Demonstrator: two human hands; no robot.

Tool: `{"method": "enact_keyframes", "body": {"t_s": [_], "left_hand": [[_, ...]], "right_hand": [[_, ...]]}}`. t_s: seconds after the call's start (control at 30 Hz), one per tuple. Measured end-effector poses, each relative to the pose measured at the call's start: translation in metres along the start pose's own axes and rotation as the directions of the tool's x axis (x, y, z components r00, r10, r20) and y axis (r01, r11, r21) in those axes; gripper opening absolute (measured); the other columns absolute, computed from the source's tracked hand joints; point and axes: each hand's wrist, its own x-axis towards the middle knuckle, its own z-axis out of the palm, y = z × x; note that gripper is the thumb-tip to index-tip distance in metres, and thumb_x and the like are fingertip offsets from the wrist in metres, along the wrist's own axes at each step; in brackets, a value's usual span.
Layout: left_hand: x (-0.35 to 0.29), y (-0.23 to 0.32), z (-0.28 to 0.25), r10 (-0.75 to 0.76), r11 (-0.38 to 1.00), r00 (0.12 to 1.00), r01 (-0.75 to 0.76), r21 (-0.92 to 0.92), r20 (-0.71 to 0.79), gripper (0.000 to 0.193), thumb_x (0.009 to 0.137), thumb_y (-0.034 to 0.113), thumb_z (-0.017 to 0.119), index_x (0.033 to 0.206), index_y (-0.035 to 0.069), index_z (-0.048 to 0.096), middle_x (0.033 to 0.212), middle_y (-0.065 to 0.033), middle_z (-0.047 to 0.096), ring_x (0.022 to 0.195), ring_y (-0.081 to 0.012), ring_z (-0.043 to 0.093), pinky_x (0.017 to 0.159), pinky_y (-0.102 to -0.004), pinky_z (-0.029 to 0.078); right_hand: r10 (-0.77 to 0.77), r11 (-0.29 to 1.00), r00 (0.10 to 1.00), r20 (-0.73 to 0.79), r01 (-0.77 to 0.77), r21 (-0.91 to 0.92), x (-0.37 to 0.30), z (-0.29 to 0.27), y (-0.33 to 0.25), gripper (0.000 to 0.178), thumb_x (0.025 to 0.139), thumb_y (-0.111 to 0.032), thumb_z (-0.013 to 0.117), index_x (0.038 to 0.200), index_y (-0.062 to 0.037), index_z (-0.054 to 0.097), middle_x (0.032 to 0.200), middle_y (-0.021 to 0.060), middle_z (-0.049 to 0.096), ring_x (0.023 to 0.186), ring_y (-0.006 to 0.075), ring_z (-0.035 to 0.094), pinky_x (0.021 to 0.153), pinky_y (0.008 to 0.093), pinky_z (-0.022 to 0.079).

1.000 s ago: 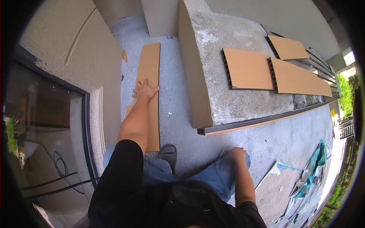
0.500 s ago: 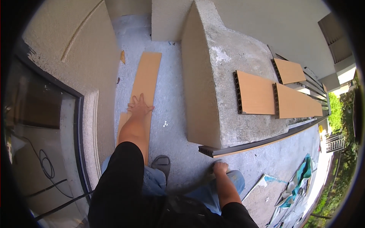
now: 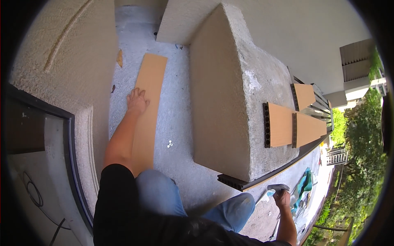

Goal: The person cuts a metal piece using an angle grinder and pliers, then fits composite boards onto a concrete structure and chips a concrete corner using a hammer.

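My left hand (image 3: 138, 100) lies with its fingers spread on the left edge of a long wood-coloured plank (image 3: 154, 78), which rests on the grey floor. Off to the right, my right hand (image 3: 282, 199) is raised and closed around a dark grey oblong object (image 3: 278, 187), too unclear to name. My bent knees show between the two arms. Part of the plank's near end is hidden by my left arm and knee.
A textured wall (image 3: 78, 53) and a dark-framed glass door (image 3: 72, 156) stand at left. A concrete block (image 3: 221, 94) carries several hollow-core boards (image 3: 281, 125). A dark-edged long board (image 3: 232, 182) lies along its base. Small white pieces (image 3: 170, 144) and a dry leaf (image 3: 119, 58) dot the floor.
My right hand has swung right and upward, away from my knee, with the grey object in it. My left hand has stayed on the plank. My view has shifted.
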Motion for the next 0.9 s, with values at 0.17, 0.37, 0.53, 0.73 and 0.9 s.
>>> {"method": "enact_keyframes", "body": {"t_s": [0.17,0.37,0.53,0.73,0.9], "left_hand": [[-0.009,0.012,0.055,0.089,0.987,0.894,-0.137,-0.079,-0.439,0.061,0.093,0.033,0.063,0.148,0.009,0.054,0.162,-0.0168,0.038,0.154,-0.0319,0.028,0.119,-0.0548,0.029],[-0.017,0.015,0.050,-0.084,0.996,0.920,0.069,-0.052,-0.383,0.064,0.095,0.036,0.056,0.154,0.013,0.049,0.169,-0.0111,0.031,0.158,-0.0293,0.023,0.121,-0.0536,0.027],[-0.006,0.014,0.050,-0.096,0.995,0.927,0.076,-0.069,-0.362,0.064,0.095,0.036,0.054,0.155,0.015,0.048,0.170,-0.0078,0.030,0.159,-0.0281,0.021,0.122,-0.0527,0.026],[-0.006,0.015,0.048,-0.100,0.993,0.931,0.073,-0.090,-0.351,0.062,0.095,0.034,0.055,0.154,0.015,0.050,0.171,-0.0074,0.030,0.160,-0.0272,0.020,0.123,-0.0516,0.025],[-0.007,0.014,0.044,-0.094,0.993,0.930,0.062,-0.099,-0.356,0.062,0.094,0.031,0.057,0.153,0.014,0.050,0.170,-0.0075,0.031,0.159,-0.0272,0.022,0.122,-0.0523,0.028]], "right_hand": [[0.219,0.963,0.883,-0.415,-0.125,0.241,-0.056,-0.136,0.022,0.032,0.089,0.005,0.054,0.114,-0.0038,0.071,0.112,0.0149,0.073,0.101,0.0339,0.070,0.091,0.0418,0.054],[0.000,0.993,0.839,-0.544,0.066,0.102,0.103,-0.367,-0.189,0.032,0.106,-0.029,0.058,0.111,0.0024,0.064,0.077,0.0134,0.063,0.065,0.0250,0.058,0.064,0.0410,0.048],[-0.548,0.834,0.755,-0.360,0.463,-0.299,0.280,-0.426,-0.384,0.032,0.107,-0.019,0.055,0.137,-0.0103,0.052,0.090,0.0248,0.069,0.081,0.0464,0.068,0.066,0.0515,0.051],[-0.689,0.702,0.686,-0.234,0.551,-0.451,0.446,-0.418,-0.544,0.038,0.110,-0.029,0.051,0.147,-0.0187,0.050,0.091,0.0234,0.072,0.077,0.0413,0.071,0.068,0.0522,0.054],[-0.914,0.396,0.216,-0.343,0.656,-0.643,0.512,-0.419,-0.584,0.043,0.112,-0.033,0.048,0.154,-0.0260,0.047,0.091,0.0205,0.072,0.067,0.0349,0.069,0.060,0.0464,0.055]]}}
